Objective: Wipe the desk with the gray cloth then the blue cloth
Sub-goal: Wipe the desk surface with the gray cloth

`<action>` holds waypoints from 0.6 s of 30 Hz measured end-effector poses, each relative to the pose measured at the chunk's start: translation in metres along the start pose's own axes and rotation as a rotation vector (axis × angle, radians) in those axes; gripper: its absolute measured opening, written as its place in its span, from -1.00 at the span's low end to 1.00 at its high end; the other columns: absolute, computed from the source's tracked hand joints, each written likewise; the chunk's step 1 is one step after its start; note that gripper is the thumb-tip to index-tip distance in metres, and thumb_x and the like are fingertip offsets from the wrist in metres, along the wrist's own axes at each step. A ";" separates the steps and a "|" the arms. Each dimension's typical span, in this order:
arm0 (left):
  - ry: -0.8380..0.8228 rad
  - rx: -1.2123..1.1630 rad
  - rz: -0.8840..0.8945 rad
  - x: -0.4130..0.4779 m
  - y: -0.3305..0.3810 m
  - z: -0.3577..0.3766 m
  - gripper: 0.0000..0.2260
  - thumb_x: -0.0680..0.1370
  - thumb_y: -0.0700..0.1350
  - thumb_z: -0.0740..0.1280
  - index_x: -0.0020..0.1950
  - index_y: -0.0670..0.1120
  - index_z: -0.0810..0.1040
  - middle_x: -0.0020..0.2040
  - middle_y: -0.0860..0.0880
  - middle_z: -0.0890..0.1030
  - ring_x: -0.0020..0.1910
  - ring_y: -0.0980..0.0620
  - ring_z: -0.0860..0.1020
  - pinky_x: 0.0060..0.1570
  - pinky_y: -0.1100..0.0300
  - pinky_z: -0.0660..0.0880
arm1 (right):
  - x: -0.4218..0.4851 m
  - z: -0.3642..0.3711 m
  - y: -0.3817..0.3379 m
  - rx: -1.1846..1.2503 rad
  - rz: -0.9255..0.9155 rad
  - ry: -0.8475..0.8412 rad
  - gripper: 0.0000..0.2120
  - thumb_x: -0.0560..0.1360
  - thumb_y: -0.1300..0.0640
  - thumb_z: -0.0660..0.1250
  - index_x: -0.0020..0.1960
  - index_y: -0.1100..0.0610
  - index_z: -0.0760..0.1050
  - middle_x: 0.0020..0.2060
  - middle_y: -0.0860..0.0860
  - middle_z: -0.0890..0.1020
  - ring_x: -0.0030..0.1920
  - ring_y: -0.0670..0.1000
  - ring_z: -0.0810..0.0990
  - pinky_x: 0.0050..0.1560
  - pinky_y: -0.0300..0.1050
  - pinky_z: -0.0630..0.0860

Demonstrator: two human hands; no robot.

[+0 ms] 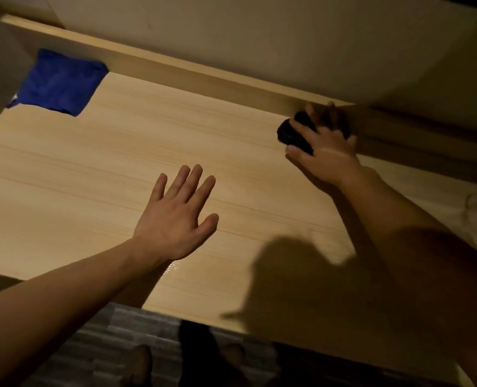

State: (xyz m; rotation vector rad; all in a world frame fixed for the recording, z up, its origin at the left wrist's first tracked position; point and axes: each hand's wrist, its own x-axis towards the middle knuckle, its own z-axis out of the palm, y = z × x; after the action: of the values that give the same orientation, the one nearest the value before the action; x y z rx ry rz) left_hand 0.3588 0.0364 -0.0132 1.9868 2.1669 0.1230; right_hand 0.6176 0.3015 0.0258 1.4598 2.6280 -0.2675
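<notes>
Right hand [325, 153] grips the bunched gray cloth [294, 134] at the desk's [120, 169] far right edge. Left hand [176, 216] hovers mid-desk, fingers spread, empty. Blue cloth [60, 83] lies far left, nearer the left hand.

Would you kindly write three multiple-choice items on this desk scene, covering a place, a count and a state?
1. Where does the blue cloth lie?
A. far left corner of the desk
B. under the left hand
C. on the floor

2. How many cloths show?
A. one
B. two
C. three

3. What is the left hand doing?
A. gripping a cloth
B. open, fingers spread, holding nothing
C. clenched in a fist

Answers:
1 A: it sits at the back left.
2 B: the blue one, plus the dark cloth under the right hand.
3 B: the fingers are spread, empty.
</notes>
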 end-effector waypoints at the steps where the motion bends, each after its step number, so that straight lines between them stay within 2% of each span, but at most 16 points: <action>1: 0.003 0.003 -0.002 0.000 0.000 0.000 -0.31 0.68 0.38 -0.05 0.76 0.13 -0.07 0.76 0.00 -0.13 0.72 0.00 -0.24 0.66 -0.21 -0.18 | 0.002 0.009 0.002 -0.032 -0.022 0.013 -0.34 0.58 -0.50 -0.05 0.62 -0.34 0.00 0.68 -0.16 -0.10 0.64 0.22 -0.13 0.46 0.50 0.02; 3: 0.002 0.010 -0.005 0.000 0.000 0.000 -0.31 0.68 0.38 -0.05 0.76 0.13 -0.07 0.76 0.00 -0.14 0.72 0.01 -0.24 0.66 -0.21 -0.18 | 0.004 0.021 0.000 -0.058 -0.049 0.087 -0.32 0.57 -0.52 -0.14 0.62 -0.32 0.01 0.68 -0.19 -0.12 0.64 0.17 -0.32 0.47 0.51 -0.04; 5: 0.001 0.020 -0.004 0.000 0.001 0.000 -0.31 0.68 0.38 -0.05 0.76 0.13 -0.07 0.76 0.00 -0.13 0.72 0.00 -0.24 0.66 -0.22 -0.16 | 0.006 0.023 -0.002 -0.043 -0.029 0.136 -0.39 0.62 -0.45 -0.15 0.62 -0.31 0.06 0.68 -0.17 -0.04 0.64 0.15 -0.32 0.48 0.48 -0.05; 8: 0.006 0.024 -0.006 0.000 0.000 0.000 -0.31 0.68 0.37 -0.04 0.76 0.13 -0.06 0.76 -0.01 -0.12 0.72 0.00 -0.23 0.66 -0.23 -0.13 | 0.007 0.021 -0.001 -0.058 -0.022 0.192 -0.49 0.68 -0.32 -0.13 0.59 -0.29 0.19 0.66 -0.13 0.15 0.65 0.17 -0.12 0.43 0.42 0.13; 11: 0.015 0.021 -0.003 0.000 0.000 0.001 -0.31 0.69 0.37 -0.03 0.76 0.13 -0.05 0.76 -0.01 -0.10 0.73 0.00 -0.21 0.66 -0.23 -0.13 | 0.008 0.014 0.009 -0.017 -0.071 0.192 -0.47 0.66 -0.31 -0.11 0.56 -0.25 0.27 0.57 -0.09 0.32 0.52 0.26 0.16 0.29 0.37 0.35; 13: 0.016 0.020 -0.003 0.000 0.000 0.001 -0.31 0.69 0.37 -0.03 0.76 0.13 -0.05 0.76 -0.01 -0.10 0.73 0.00 -0.21 0.66 -0.23 -0.13 | 0.013 0.012 0.020 0.022 -0.124 0.135 -0.45 0.63 -0.35 -0.11 0.58 -0.28 0.21 0.58 -0.14 0.29 0.52 0.25 0.17 0.31 0.39 0.37; 16: 0.011 0.024 -0.006 0.000 0.001 0.001 -0.31 0.69 0.37 -0.04 0.76 0.13 -0.06 0.76 0.00 -0.11 0.72 0.00 -0.22 0.66 -0.22 -0.14 | 0.020 0.011 0.033 0.076 -0.198 0.037 -0.45 0.61 -0.41 -0.11 0.59 -0.38 0.10 0.63 -0.27 0.14 0.58 0.21 0.13 0.42 0.38 0.30; 18: 0.010 0.028 -0.008 0.000 0.001 0.001 -0.31 0.68 0.37 -0.04 0.76 0.13 -0.05 0.76 0.00 -0.11 0.73 0.00 -0.21 0.66 -0.22 -0.14 | 0.019 0.014 0.033 0.131 -0.210 0.016 -0.46 0.61 -0.41 -0.09 0.58 -0.41 0.11 0.63 -0.29 0.11 0.59 0.21 0.14 0.43 0.37 0.29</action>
State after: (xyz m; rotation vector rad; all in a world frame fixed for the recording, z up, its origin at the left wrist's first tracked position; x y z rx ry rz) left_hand 0.3601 0.0366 -0.0142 1.9964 2.1942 0.1025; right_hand 0.6364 0.3315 0.0052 1.2230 2.8279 -0.4583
